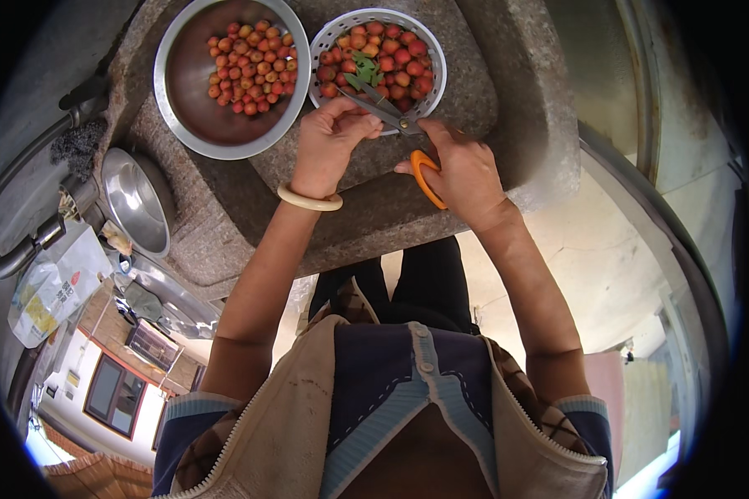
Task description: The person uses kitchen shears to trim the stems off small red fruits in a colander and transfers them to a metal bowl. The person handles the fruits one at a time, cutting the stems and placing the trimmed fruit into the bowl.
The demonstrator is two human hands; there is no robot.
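My right hand [465, 171] holds scissors [384, 111] by their orange handles, and the blades are spread apart over the near rim of a white perforated basket [440, 72]. Close to the blades, the fingertips of my left hand [334, 137] are pinched together; whatever lies between them is too small to make out. Red hawthorn-like fruits [406, 56] with green leaves [365, 67] fill the basket. Left of it, a wide metal basin [190, 75] contains more such fruits [253, 68], these without visible leaves. A pale bangle is on my left wrist.
Basin and basket stand in a speckled stone sink [343, 240] with a raised edge. On the left are an empty-looking steel bowl [134, 199], a curved metal faucet [6, 168], a dark scrubber [78, 150] and a printed plastic bag [62, 284].
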